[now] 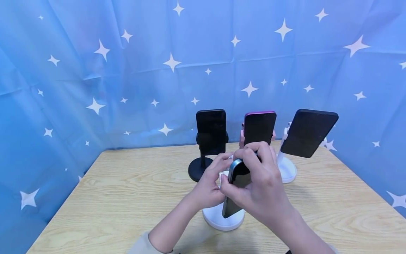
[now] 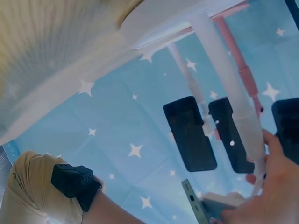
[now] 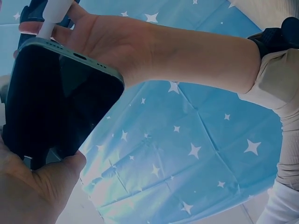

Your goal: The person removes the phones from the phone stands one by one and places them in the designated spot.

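A white phone stand point(image 1: 219, 223) stands at the front middle of the table, its round base partly under a smartphone point(image 1: 239, 178). My left hand point(image 1: 210, 185) holds the stand near its upper end, fingers about the white stem point(image 2: 247, 126). The smartphone, with a dark screen and a blue-green edge, tilts in front of the stand's holder. My right hand point(image 1: 261, 180) grips it by its upper part, thumb on the near side and fingers over the top. In the right wrist view, the phone point(image 3: 60, 102) hides much of the holder behind it.
Behind my hands stand a black phone stand point(image 1: 196, 171), a pink one point(image 1: 242, 137) and another white one point(image 1: 287, 171), each bearing a dark-screened phone. The wooden table point(image 1: 133, 190) backs onto a blue curtain point(image 1: 139, 84) with white stars.
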Available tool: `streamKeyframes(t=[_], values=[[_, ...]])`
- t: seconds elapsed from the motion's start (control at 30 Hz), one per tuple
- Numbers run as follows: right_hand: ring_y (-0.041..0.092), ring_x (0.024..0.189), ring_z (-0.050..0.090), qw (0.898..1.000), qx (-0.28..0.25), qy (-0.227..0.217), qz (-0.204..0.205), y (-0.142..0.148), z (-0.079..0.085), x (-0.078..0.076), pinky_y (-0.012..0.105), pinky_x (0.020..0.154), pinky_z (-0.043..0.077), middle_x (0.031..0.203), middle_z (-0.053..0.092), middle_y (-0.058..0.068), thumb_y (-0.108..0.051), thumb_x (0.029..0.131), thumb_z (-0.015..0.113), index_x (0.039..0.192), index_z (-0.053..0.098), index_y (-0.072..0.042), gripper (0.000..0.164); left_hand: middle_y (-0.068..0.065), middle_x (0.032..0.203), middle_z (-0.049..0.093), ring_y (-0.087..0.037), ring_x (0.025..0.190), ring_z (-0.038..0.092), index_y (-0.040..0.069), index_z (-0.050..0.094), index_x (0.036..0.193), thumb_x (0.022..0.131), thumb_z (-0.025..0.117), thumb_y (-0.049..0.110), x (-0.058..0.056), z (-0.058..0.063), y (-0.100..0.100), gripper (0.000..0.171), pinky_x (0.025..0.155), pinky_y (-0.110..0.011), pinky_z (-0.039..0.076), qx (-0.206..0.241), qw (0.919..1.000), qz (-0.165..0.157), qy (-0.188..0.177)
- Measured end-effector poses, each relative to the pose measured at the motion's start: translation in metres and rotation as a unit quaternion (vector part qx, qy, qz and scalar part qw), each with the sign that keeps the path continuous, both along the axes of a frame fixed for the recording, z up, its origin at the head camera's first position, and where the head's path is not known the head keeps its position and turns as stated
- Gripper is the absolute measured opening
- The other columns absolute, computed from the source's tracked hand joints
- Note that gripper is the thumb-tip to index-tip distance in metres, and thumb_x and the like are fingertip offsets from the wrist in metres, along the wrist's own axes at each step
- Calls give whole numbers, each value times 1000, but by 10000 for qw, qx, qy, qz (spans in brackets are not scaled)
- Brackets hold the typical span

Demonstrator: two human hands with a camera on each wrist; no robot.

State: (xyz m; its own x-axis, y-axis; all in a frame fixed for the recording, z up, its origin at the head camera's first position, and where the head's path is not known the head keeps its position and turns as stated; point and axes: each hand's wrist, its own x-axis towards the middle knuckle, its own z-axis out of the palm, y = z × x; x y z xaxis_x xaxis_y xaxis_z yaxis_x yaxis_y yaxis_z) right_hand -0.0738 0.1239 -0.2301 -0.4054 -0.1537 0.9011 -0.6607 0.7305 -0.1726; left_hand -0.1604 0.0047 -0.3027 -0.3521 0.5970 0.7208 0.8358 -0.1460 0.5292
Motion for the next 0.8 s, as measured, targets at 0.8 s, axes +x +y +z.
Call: streamKeyframes(t=[0.8], values=[[28, 103, 43, 9992, -102, -12, -380, 53, -72, -33, 40, 75, 34, 109, 51, 5, -31, 51, 85, 107, 63, -18, 61, -13, 122, 42, -25, 114, 42, 14, 45, 119, 81, 57, -3, -2, 1, 0, 44, 88, -33, 47, 48, 9998, -32, 199]])
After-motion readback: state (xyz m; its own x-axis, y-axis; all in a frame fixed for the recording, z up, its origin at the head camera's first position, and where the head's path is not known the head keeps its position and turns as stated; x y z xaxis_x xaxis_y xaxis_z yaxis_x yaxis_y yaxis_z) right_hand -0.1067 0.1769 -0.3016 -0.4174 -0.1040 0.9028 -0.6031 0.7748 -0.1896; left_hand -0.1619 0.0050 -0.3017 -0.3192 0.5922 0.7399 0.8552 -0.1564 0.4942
